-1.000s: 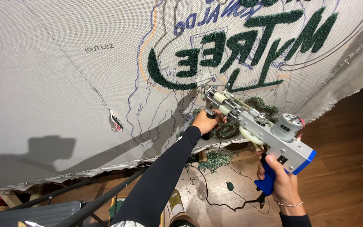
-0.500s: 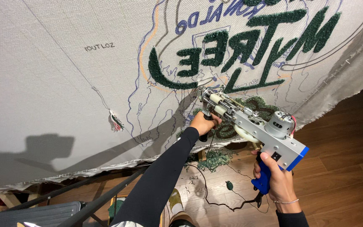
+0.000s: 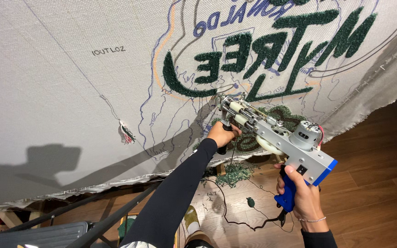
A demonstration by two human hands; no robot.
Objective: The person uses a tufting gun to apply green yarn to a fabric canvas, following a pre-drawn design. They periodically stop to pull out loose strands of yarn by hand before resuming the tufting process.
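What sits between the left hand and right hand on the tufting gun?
Head view: between left hand and right hand runs the tufting gun body: metal rods, white gear wheel, motor.

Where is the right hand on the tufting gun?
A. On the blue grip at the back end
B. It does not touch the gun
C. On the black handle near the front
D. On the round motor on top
A. The right hand closes around the blue grip at the rear of the tufting gun, while the left hand holds the black front handle by the cloth.
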